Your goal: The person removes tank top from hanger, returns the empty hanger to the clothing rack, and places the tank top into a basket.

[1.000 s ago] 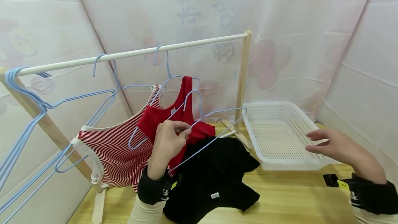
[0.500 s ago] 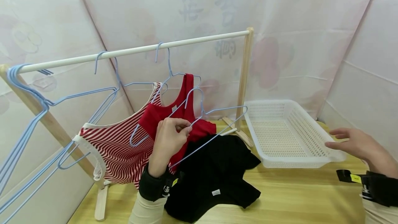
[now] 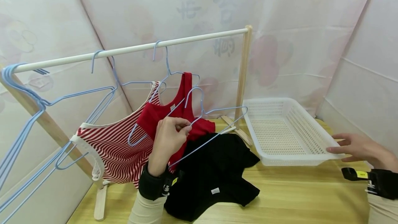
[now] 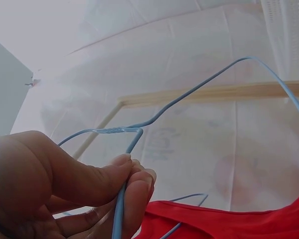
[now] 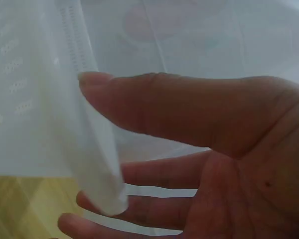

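Observation:
My left hand (image 3: 170, 137) pinches a blue wire hanger (image 3: 214, 110) by one shoulder, thumb against fingers, as the left wrist view shows. The hanger's hook points up, and its lower bar crosses in front of a black garment (image 3: 214, 168) lying on the table. My right hand (image 3: 362, 149) is at the right edge of a white plastic basket (image 3: 308, 160). In the right wrist view its thumb (image 5: 139, 99) lies over the basket's rim (image 5: 97, 164) and the other fingers reach round below. A red tank top (image 3: 164, 113) hangs just behind my left hand.
A drying rack with a white rail (image 3: 133, 48) stands across the back. Red-and-white striped clothing (image 3: 121, 144) hangs from it on a blue hanger, and several bare hangers (image 3: 23, 113) bunch at its left end. The table (image 3: 286, 196) is wood-toned.
My right hand has moved to the right, from over the basket to its right edge, and now grips the rim. My left hand stays nearly still with the hanger.

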`<state>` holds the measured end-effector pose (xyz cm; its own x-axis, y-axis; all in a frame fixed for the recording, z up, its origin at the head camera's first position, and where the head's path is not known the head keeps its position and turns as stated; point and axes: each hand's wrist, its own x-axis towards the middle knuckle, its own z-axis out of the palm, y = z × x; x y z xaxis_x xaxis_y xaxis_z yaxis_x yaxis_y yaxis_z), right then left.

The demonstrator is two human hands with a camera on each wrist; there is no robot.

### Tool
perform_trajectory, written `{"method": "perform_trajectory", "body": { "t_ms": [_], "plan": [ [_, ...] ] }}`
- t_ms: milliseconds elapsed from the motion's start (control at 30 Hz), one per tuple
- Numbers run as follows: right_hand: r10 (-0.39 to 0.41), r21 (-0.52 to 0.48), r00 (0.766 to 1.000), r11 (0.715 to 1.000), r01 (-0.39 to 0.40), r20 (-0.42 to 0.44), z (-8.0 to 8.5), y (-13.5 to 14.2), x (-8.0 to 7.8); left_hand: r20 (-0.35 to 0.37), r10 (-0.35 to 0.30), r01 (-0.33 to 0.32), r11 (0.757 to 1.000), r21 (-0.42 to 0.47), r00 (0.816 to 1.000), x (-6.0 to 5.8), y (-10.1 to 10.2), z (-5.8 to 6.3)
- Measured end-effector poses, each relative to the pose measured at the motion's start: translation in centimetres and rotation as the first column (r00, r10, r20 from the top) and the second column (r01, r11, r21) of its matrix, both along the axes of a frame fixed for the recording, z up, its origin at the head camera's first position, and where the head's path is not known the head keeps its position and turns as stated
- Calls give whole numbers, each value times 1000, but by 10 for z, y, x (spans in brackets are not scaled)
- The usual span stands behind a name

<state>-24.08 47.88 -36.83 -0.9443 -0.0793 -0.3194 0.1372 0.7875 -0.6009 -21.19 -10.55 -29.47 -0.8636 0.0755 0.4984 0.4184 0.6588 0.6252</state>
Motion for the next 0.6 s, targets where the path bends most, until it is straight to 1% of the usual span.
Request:
{"method": "perform_trajectory", "body": {
  "t_ms": [133,233,300,367,433,600],
  "plan": [
    [40,-107,998,994,-35,45,-3,5,-2,-3,1,-1,1000,2,1000,-1,0,0],
    [83,-192,995,979,-70,58,-6,8,-4,-1,3,-3,1000,4,1000,-1,0,1],
    [111,-226,992,969,-95,57,-8,10,-5,3,3,-3,1000,5,1000,-1,0,1],
    [132,-242,990,963,-117,50,-9,10,-5,6,2,-2,1000,7,1000,-1,0,1],
    [137,-243,990,962,-123,41,-10,10,-6,9,2,-2,1000,7,1000,0,0,1],
    [110,-239,993,966,-97,41,-9,9,-5,4,-3,3,1000,8,1000,-1,1,1]
  ]
}}
